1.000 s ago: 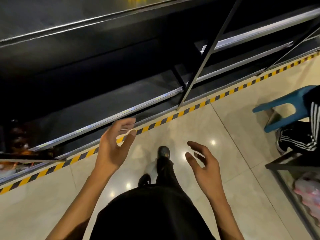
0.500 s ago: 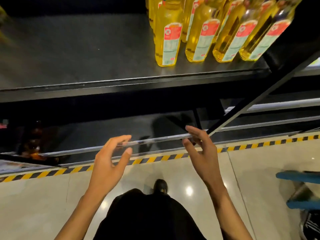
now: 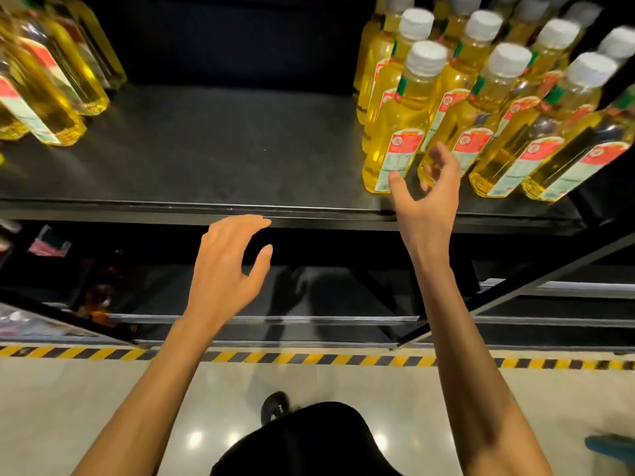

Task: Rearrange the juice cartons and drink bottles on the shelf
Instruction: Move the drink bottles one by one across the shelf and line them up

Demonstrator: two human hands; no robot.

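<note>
Near: pale glossy floor (image 3: pixel 68 407), one dark shoe (image 3: pixel 275 405) at centre. A yellow-and-black tape strip (image 3: pixel 309 358) runs left to right along the foot of the rack. Beyond it is a dim lower shelf (image 3: pixel 261 318) with a metal front rail; its contents at the left are too dark to tell.

Middle: left hand (image 3: pixel 223 273) is raised in front of the shelf (image 3: pixel 223 149) edge, fingers loosely curved, thumb apart, wide, holding nothing. Right hand (image 3: pixel 429 204) is further in and to the right, over the shelf's front edge. Its fingers are spread and half curled, with nothing in its grasp. The thumb tip lies at the base of the front bottle (image 3: pixel 398 132); I cannot tell whether it touches.

Far: the right bottles (image 3: pixel 508 115) stand upright in packed rows on the right part of the shelf, with yellow liquid, white caps and red-and-white labels. The left bottles (image 3: pixel 44 87) are a smaller, blurred cluster at the far left. Dark bare shelf lies between the two groups.
</note>
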